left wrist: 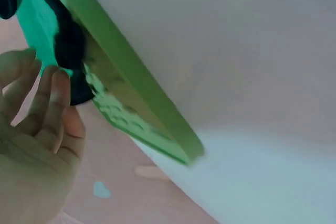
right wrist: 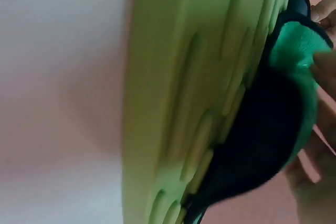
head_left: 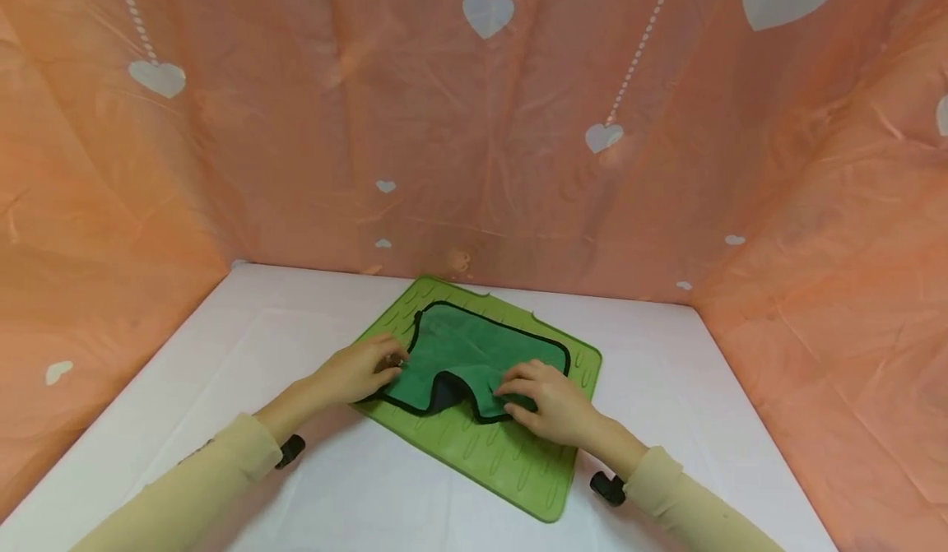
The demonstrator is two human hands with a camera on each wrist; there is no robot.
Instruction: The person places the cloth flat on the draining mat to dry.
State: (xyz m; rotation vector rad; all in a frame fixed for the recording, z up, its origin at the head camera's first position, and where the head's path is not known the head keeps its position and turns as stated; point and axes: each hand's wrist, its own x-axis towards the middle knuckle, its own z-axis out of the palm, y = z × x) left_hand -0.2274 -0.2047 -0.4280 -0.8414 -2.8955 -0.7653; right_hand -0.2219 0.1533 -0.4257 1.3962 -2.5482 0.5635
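Observation:
A green cloth [head_left: 474,342] with a black edge lies on a lime-green ridged mat [head_left: 518,474]. Its front edge humps up in the middle, baring a dark underside [right wrist: 262,129]. At the cloth's left edge is my left hand [head_left: 364,368], fingers gently bent; in the left wrist view its fingertips [left wrist: 60,77] are close beside the black edge, without a clear grip. My right hand [head_left: 551,404] reaches over the cloth's front right part, fingers spread and loosely bent. The right wrist view cuts off much of that hand, so its exact contact is hidden.
The mat sits slantwise on a white-covered table [head_left: 296,313]. Orange-pink sheeting [head_left: 422,124] printed with pale hearts encloses the back and both sides. Black wrist devices [head_left: 609,488] sit below both wrists.

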